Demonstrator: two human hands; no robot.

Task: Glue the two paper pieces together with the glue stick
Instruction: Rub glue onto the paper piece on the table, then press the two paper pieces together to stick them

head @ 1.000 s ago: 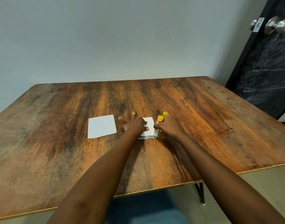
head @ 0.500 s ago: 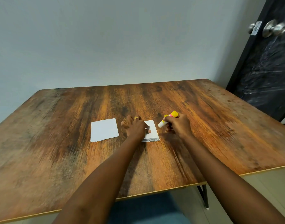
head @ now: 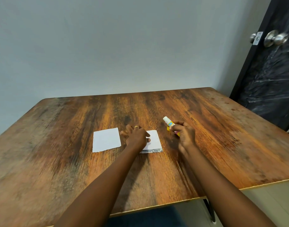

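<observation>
On the wooden table: two white paper pieces lie near the middle of the wooden table [head: 206, 128], side by side but apart, with bare wood between them.

Left paper piece: the left paper piece [head: 106, 139] lies flat and free, nobody touches it, and it rests at the same place as one second ago.

Right paper piece: the right paper piece [head: 152, 141] is under the left hand; its near edge shows a narrow grey printed strip.

Left hand: the left hand [head: 136, 139] lies flat on the right paper piece with the fingers spread, pressing it down, as it did one second ago; a ring [head: 136, 126] is on one finger.

Right hand: the right hand [head: 184, 134] is closed around the glue stick, pinching its body between thumb and fingers.

Glue stick: the glue stick [head: 169, 124] is now to the right of the paper, off the sheet, with the white end pointing up and away; I cannot tell if this end is bare glue.

What has changed: one second ago the stick stood at the right edge of the pinned paper; half a second ago it was already tilted away; now it is well clear of the sheet.

Meaning for the task: I judge that the spreading of glue on this piece is finished or paused, and the joining of the two pieces is not yet done.
</observation>
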